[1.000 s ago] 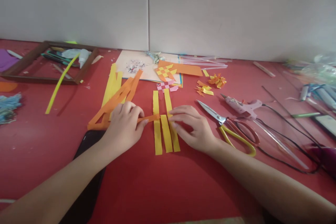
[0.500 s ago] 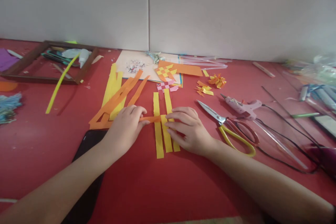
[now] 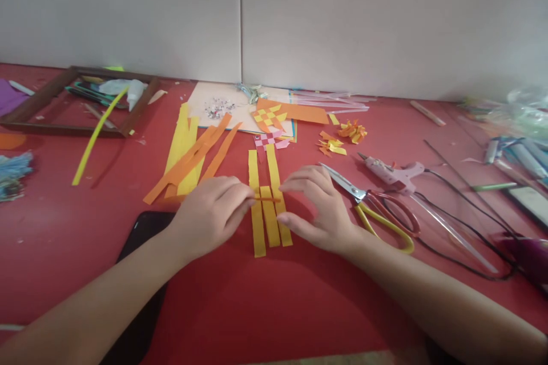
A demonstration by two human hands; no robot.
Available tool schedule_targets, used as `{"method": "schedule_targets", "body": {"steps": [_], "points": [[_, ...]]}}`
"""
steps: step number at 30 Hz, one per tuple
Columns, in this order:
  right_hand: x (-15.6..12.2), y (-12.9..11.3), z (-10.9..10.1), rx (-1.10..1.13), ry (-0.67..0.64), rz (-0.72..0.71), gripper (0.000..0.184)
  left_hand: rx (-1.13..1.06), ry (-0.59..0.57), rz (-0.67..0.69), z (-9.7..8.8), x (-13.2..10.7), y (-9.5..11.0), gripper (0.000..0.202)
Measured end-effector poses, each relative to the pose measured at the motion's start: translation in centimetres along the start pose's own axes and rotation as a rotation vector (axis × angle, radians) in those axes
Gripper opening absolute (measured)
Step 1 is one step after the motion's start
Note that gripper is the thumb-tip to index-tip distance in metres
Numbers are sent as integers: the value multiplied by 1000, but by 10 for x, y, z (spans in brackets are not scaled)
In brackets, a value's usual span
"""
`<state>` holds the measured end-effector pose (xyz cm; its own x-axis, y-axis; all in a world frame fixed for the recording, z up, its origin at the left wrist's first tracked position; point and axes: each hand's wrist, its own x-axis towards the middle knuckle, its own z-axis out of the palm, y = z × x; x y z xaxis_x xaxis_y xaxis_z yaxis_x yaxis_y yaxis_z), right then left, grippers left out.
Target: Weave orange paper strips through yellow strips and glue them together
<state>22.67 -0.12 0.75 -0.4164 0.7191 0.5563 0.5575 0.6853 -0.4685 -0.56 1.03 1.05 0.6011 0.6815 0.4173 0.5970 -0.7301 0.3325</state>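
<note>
Three yellow paper strips (image 3: 257, 234) lie side by side on the red table, the middle one folded shorter at its far end. My left hand (image 3: 216, 211) pinches an orange paper strip (image 3: 269, 199), which crosses the yellow strips and looks edge-on. Just right of those strips is my right hand (image 3: 321, 205), its thumb and fingers spread apart around the orange strip's free end with nothing held. Beyond my left hand lie more orange strips (image 3: 188, 159) over yellow ones (image 3: 176, 137). A pink woven paper fish (image 3: 266, 140) rests beyond the strips.
Scissors (image 3: 363, 197) and a pink glue gun (image 3: 396, 174) with its cord lie to the right. A dark phone (image 3: 148, 234) sits under my left forearm. At the back are a wooden frame (image 3: 64, 125), a sheet with beads (image 3: 201, 91) and an orange woven fish (image 3: 268, 117).
My left hand has moved right, carrying the orange strip farther across the yellow strips. My right hand has lifted off the yellow strips and opened wider.
</note>
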Motion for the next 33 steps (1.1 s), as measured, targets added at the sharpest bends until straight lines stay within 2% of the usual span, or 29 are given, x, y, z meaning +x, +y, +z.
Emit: {"method": "schedule_targets", "body": {"steps": [2, 4, 7, 10, 14, 17, 21, 25, 27, 29, 33], "points": [[1, -2, -1, 10, -5, 26, 18, -7, -8, 55, 1, 0, 2, 17], [1, -3, 0, -4, -12, 54, 13, -25, -21, 36, 2, 0, 3, 18], [2, 1, 2, -3, -1, 145, 17, -45, 15, -52, 2, 0, 3, 19], [4, 9, 2, 12, -3, 312, 19, -16, 53, -173, 2, 1, 0, 20], [6, 20, 5, 4, -77, 484, 22, 61, -41, -300, 6, 3, -5, 20], [5, 25, 8, -17, -128, 519, 24, 163, -75, -288, 6, 4, -4, 19], [3, 28, 12, -45, -123, 482, 24, 337, 22, -126, 1, 3, 7, 17], [2, 27, 12, -112, -30, 386, 18, 218, -140, 59, 2, -1, 17, 24], [2, 24, 11, -144, 31, 283, 19, 191, -189, 65, 4, -3, 17, 28], [2, 20, 11, -128, 36, 161, 19, 190, -208, 54, 5, -4, 16, 30], [2, 16, 13, -40, -98, 24, 20, 205, -246, 56, 6, -5, 12, 30]]}}
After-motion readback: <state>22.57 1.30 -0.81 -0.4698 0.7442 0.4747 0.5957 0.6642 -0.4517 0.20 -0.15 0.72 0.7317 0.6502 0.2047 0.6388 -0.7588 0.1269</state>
